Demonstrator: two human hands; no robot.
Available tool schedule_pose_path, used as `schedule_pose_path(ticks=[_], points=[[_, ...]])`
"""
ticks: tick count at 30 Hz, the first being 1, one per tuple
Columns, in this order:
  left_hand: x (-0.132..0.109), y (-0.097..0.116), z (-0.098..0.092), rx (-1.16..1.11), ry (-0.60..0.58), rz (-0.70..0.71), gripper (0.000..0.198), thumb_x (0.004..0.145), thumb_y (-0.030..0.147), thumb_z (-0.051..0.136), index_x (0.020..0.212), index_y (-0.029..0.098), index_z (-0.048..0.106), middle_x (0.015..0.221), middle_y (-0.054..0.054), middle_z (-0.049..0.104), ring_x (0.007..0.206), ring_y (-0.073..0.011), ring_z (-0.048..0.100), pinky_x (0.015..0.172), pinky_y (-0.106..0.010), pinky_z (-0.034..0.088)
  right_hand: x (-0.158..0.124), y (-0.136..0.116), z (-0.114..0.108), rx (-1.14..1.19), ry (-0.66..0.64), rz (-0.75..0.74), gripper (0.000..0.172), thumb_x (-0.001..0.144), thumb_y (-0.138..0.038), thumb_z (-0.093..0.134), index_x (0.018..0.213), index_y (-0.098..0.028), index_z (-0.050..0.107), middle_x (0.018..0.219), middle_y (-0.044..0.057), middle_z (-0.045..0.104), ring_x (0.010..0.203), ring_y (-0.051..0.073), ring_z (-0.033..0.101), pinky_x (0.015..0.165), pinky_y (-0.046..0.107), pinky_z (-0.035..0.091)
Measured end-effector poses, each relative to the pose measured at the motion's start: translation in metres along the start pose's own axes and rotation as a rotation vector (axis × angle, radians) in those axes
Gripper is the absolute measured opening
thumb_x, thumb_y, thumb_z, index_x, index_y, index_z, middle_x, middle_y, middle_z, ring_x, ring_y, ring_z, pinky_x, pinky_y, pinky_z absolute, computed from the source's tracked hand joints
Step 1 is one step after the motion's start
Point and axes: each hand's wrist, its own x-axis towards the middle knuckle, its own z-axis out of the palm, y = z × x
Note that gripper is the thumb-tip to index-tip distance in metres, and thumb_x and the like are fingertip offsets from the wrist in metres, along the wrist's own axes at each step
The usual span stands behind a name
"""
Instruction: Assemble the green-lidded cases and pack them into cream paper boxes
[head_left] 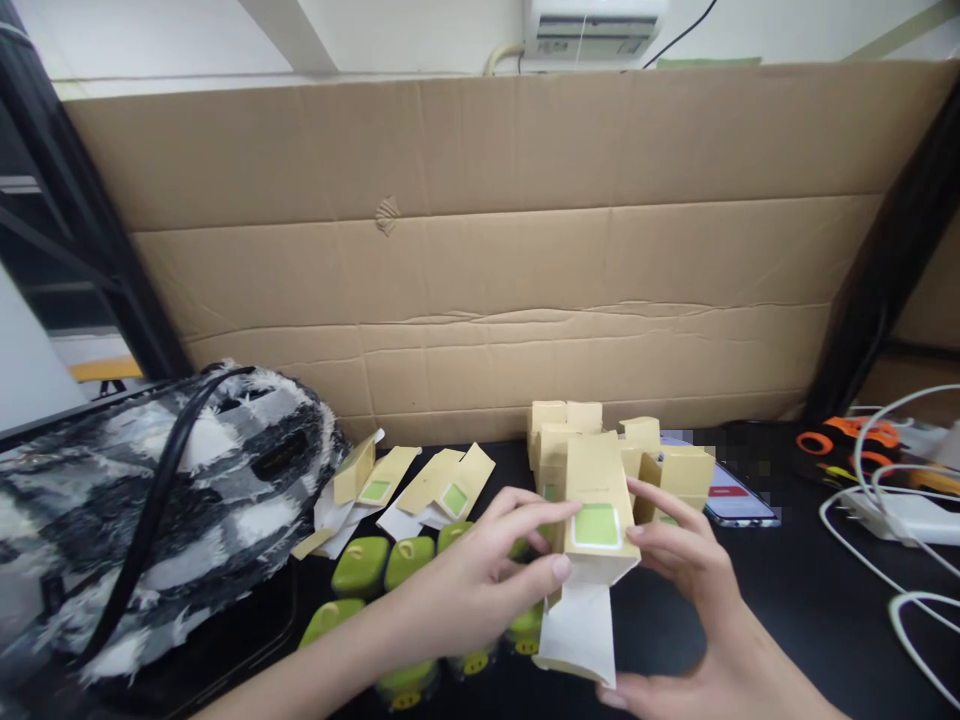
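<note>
A small pale yellow box point(596, 475) with a green square on its face is held between my two hands, its white flap hanging open toward me. My left hand point(499, 570) grips the box's left side, with index finger and thumb on it. My right hand point(690, 580) has its fingers on the box's right side and its thumb at the flap's lower corner. Several green-lidded containers point(360, 568) stand below and beside my left forearm, partly hidden by it. More open yellow boxes point(551, 440) stand behind the held one.
Flattened yellow cartons point(390, 475) lie left of centre. A black-and-white shaggy bag point(225, 480) fills the left. At the right are a phone point(739, 495), orange-handled tools point(862, 440) and a white power strip with cables point(900, 515). A cardboard panel point(487, 260) stands behind.
</note>
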Motion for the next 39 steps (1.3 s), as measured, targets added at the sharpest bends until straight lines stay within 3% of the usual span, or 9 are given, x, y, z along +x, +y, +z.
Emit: schedule_pose_path(ticks=[4,8,10,12,17,21,26,33,39], points=[[-0.001,-0.003,-0.005,-0.082,-0.134,-0.055,0.063,0.083,0.022,0.062,0.141,0.032,0.037,0.142,-0.011,0.034,0.119,-0.0249,0.052,0.095,-0.04,0.048,-0.002,0.002,0.0,-0.01,0.004,-0.012,0.079,0.067,-0.033,0.08,0.129,-0.024,0.032,0.146,0.015,0.022,0.14,0.034,0.025,0.098,0.041,0.05],[-0.002,-0.003,-0.005,-0.261,-0.213,-0.135,0.074,0.082,0.02,0.066,0.144,0.033,0.029,0.122,-0.01,0.058,0.106,-0.0231,0.061,0.092,-0.042,0.048,0.0,-0.002,-0.003,-0.041,0.014,-0.038,0.075,0.077,-0.039,0.07,0.136,-0.021,0.028,0.148,0.017,0.021,0.14,0.036,0.022,0.098,0.046,0.05],[-0.001,-0.005,-0.003,-0.357,-0.159,-0.164,0.073,0.08,0.021,0.069,0.142,0.032,0.032,0.106,-0.007,0.064,0.097,-0.0205,0.064,0.085,-0.037,0.05,0.001,-0.004,-0.005,-0.141,0.003,-0.052,0.072,0.081,-0.04,0.063,0.14,-0.018,0.028,0.148,0.017,0.021,0.14,0.037,0.022,0.099,0.049,0.047],[0.002,-0.007,0.0,-0.43,-0.072,-0.15,0.068,0.076,0.021,0.073,0.136,0.031,0.041,0.114,-0.009,0.061,0.096,-0.0195,0.064,0.081,-0.034,0.051,0.002,-0.004,-0.007,-0.249,-0.015,-0.071,0.068,0.083,-0.041,0.059,0.141,-0.018,0.03,0.148,0.017,0.022,0.139,0.036,0.025,0.1,0.05,0.047],[0.005,-0.011,0.009,-0.452,0.118,-0.06,0.045,0.07,0.02,0.079,0.109,0.03,0.058,0.158,-0.005,0.007,0.087,-0.0129,0.066,0.074,-0.027,0.052,0.005,-0.006,-0.011,-0.294,-0.083,-0.175,0.063,0.089,-0.039,0.054,0.142,-0.019,0.027,0.146,0.015,0.029,0.131,0.028,0.042,0.098,0.036,0.05],[0.004,-0.011,0.016,-0.529,0.138,-0.041,0.035,0.071,0.021,0.077,0.1,0.027,0.058,0.155,-0.003,0.018,0.083,-0.0106,0.066,0.071,-0.025,0.052,0.005,-0.008,-0.013,-0.273,-0.135,-0.201,0.045,0.095,-0.032,0.049,0.137,-0.026,0.036,0.148,0.011,0.022,0.113,0.02,0.058,0.09,0.028,0.054],[0.005,-0.01,0.017,-0.525,0.178,-0.046,0.027,0.074,0.023,0.075,0.096,0.024,0.06,0.154,-0.003,0.021,0.087,-0.0122,0.067,0.074,-0.025,0.051,0.004,-0.005,-0.008,-0.273,-0.019,-0.276,0.035,0.096,-0.028,0.045,0.131,-0.024,0.045,0.14,0.012,0.031,0.09,0.015,0.063,0.074,0.024,0.059],[0.005,-0.013,0.023,-0.526,0.254,0.008,0.022,0.076,0.023,0.073,0.095,0.025,0.063,0.146,-0.002,0.033,0.092,-0.014,0.065,0.078,-0.027,0.053,0.006,-0.015,-0.015,-0.273,-0.165,-0.186,0.039,0.094,-0.013,0.042,0.131,-0.024,0.04,0.143,0.012,0.023,0.098,0.016,0.059,0.081,0.028,0.058],[0.005,-0.017,0.027,-0.596,0.233,0.016,0.018,0.08,0.025,0.07,0.096,0.027,0.063,0.148,-0.001,0.03,0.093,-0.0157,0.067,0.074,-0.028,0.056,-0.003,-0.014,-0.016,-0.391,-0.135,-0.229,0.043,0.089,-0.002,0.04,0.126,-0.023,0.047,0.139,0.014,0.027,0.096,0.017,0.06,0.078,0.032,0.059]])
